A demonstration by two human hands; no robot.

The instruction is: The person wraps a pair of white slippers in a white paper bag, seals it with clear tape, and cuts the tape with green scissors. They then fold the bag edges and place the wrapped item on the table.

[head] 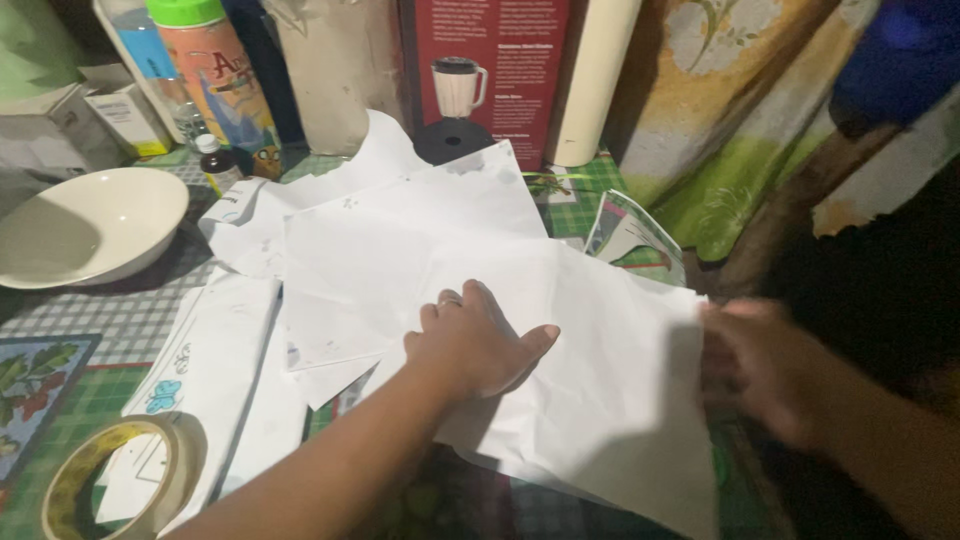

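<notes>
Paper sheet [600, 380] pressed flat at frame centre.
Left hand [470, 340] lies open on it; right hand [765, 370], blurred, grips its right edge.

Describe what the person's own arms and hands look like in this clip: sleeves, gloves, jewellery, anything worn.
Both forearms are bare as far as the frame shows, with no sleeves and no gloves. The left hand wears a thin ring on one finger. The right hand is motion-blurred and in dim light, so any ring or band there cannot be made out. No watch or bracelet shows at the left wrist.
</notes>
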